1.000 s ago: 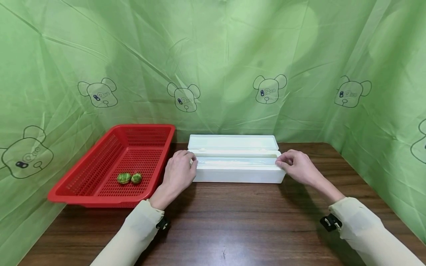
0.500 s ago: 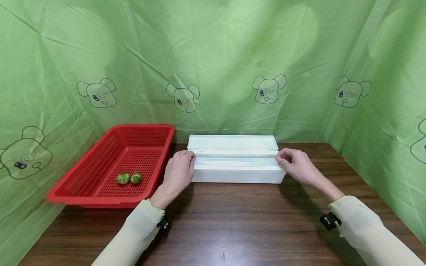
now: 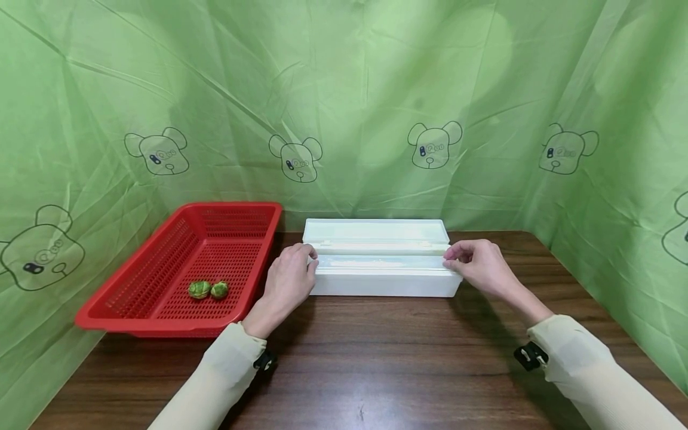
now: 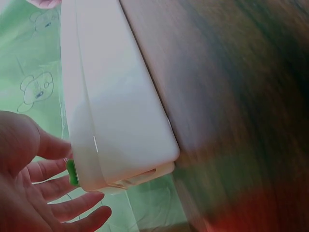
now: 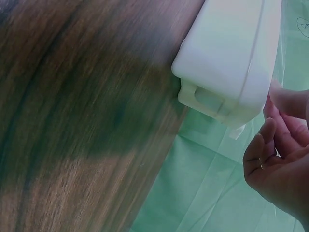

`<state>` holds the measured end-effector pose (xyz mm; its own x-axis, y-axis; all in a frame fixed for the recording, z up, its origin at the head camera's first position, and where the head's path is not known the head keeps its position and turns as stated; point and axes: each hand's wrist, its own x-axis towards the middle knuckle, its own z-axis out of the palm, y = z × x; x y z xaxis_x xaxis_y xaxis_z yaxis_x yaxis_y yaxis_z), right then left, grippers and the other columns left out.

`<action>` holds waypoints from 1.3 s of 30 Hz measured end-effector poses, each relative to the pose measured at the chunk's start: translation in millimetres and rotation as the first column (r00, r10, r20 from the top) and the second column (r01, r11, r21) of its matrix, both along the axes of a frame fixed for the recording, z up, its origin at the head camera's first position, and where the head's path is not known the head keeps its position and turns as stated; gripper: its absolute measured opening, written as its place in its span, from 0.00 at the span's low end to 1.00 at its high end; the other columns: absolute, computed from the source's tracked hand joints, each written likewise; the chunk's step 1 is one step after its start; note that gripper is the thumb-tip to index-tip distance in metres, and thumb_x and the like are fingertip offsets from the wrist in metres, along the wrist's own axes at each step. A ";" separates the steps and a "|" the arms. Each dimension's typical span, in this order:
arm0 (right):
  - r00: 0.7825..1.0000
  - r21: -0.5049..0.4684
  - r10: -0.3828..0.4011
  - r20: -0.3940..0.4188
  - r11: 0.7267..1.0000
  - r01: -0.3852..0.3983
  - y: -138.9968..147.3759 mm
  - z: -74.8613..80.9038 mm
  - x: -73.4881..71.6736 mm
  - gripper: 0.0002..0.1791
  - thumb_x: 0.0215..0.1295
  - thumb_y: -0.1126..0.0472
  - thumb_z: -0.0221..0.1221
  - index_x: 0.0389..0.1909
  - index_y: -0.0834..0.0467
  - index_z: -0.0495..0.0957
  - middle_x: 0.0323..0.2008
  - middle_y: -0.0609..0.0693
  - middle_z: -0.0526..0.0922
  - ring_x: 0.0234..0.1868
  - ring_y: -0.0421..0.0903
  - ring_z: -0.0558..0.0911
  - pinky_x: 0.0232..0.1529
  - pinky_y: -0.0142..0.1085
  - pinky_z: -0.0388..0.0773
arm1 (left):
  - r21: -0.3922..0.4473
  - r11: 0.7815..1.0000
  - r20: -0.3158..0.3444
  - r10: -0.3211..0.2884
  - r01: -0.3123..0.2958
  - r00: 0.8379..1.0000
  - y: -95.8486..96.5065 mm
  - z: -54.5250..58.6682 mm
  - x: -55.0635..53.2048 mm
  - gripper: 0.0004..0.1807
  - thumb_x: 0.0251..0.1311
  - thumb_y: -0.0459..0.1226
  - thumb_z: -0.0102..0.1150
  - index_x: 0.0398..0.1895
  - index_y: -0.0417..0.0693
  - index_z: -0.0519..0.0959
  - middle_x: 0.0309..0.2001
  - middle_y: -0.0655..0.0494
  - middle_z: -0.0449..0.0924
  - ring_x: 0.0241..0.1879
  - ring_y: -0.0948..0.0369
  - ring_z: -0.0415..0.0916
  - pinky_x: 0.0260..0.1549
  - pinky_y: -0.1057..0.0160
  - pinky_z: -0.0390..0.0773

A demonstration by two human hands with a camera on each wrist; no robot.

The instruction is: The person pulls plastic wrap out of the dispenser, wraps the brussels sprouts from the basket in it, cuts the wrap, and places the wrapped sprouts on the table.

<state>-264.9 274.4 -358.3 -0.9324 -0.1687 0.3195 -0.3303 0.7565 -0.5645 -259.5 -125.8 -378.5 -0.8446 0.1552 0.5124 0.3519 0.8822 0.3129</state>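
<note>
A long white cling film dispenser [image 3: 384, 283] stands on the table with its lid [image 3: 376, 230] tipped back. Clear shiny cling film [image 3: 371, 261] stretches along its open top. At the dispenser's left end my left hand [image 3: 288, 276] pinches the film's edge between thumb and forefinger; in the left wrist view the other fingers are spread behind a small green piece [image 4: 72, 172] at the rim. My right hand [image 3: 480, 266] pinches the film at the right end, thumb against forefinger. The right wrist view shows these fingertips right at the dispenser's rim, the other fingers curled.
Left of the dispenser sits a red perforated basket [image 3: 255, 280] holding two small green Brussels sprouts [image 3: 199, 290]. Behind the brown wooden table [image 3: 376, 352] hangs a green curtain [image 3: 355, 107] printed with bear heads.
Both hands have stayed at the dispenser's ends with only slight finger shifts. My right hand has moved a touch to the left. Dispenser and basket have not moved.
</note>
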 end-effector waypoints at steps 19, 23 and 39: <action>0.998 -0.020 -0.007 -0.061 1.000 0.006 0.9 -1.1 -4.7 0.03 0.65 0.63 0.73 0.35 0.57 0.88 0.24 0.48 0.79 0.25 0.44 0.74 0.24 0.35 0.69 | 0.034 0.999 -0.004 0.015 -0.015 1.000 0.0 1.3 -1.8 0.06 0.75 0.35 0.60 0.37 0.47 0.82 0.35 0.51 0.82 0.37 0.47 0.81 0.33 0.45 0.82; 0.997 -0.019 -0.010 -0.075 1.000 0.009 1.6 -0.2 -5.7 0.04 0.65 0.62 0.73 0.35 0.57 0.88 0.24 0.48 0.79 0.25 0.44 0.73 0.25 0.35 0.70 | 0.035 0.999 -0.009 0.015 -0.015 1.000 -0.4 1.9 -2.3 0.05 0.75 0.35 0.59 0.38 0.47 0.82 0.36 0.51 0.82 0.37 0.47 0.82 0.34 0.45 0.82; 0.993 -0.010 -0.013 -0.116 1.000 0.012 2.6 6.5 -7.3 0.04 0.64 0.61 0.74 0.34 0.57 0.89 0.23 0.47 0.79 0.25 0.42 0.73 0.26 0.34 0.69 | 0.110 0.993 0.007 0.045 -0.046 0.999 0.0 6.0 -5.9 0.05 0.75 0.35 0.59 0.41 0.47 0.84 0.41 0.50 0.85 0.38 0.48 0.83 0.33 0.45 0.83</action>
<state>-272.2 277.0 -351.8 -0.8911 -0.1539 0.4270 -0.3844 0.7561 -0.5297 -265.4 -125.8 -372.5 -0.8520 0.0593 0.5201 0.3103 0.8574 0.4106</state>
